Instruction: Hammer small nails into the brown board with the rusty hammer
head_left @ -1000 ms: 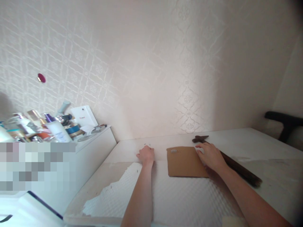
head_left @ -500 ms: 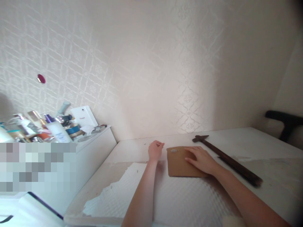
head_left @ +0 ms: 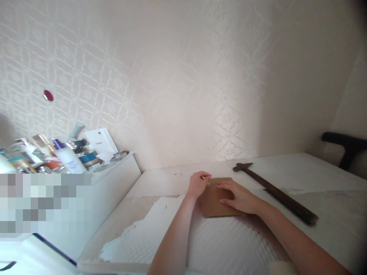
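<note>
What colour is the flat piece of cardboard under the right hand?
The cardboard is brown; it shows best in the head view.

The bare left forearm (head_left: 176, 233) slants up and inward, wrist bent slightly toward the right, and the left hand (head_left: 199, 184) is curled, its fingertips bunched too small to read clearly. The bare right forearm (head_left: 292, 229) slopes in from the lower right; the right hand (head_left: 240, 196) lies palm down, fingers stretched leftward, thumb parted below them
</note>
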The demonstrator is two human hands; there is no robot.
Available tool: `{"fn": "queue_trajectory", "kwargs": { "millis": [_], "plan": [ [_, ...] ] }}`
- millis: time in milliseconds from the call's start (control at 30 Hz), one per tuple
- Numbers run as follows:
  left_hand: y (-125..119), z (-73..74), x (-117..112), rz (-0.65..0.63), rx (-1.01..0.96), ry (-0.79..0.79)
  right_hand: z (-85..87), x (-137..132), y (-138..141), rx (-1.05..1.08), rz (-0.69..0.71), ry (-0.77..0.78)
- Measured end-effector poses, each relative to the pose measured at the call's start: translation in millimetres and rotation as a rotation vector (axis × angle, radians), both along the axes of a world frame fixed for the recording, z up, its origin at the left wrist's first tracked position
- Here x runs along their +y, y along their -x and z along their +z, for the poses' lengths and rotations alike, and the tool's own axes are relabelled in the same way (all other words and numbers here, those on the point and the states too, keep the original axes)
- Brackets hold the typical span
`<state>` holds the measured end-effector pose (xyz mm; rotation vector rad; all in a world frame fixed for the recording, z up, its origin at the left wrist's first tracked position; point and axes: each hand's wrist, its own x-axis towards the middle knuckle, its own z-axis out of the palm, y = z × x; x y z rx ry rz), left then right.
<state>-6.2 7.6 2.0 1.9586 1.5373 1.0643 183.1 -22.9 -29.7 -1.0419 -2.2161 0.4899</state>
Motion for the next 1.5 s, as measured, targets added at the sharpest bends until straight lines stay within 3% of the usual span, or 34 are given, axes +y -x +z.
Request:
{"fn": "queue_trajectory", "kwargs": {
  "millis": [233, 600, 1500],
  "plan": [
    [-2, -3.8, 1, -0.005, 0.114, 0.04, 1.3, -1, 1, -0.013, -0.001, 0.02],
    [-2, -17.3, 8, -0.013, 0.14, 0.109, 5.3, -2, 1, -0.081, -0.018, 0.035],
    [5, -14.1, 7, -0.086, 0.106, 0.176, 3.7, -3, -1, -0.034, -0.021, 0.025]
  ]
}}
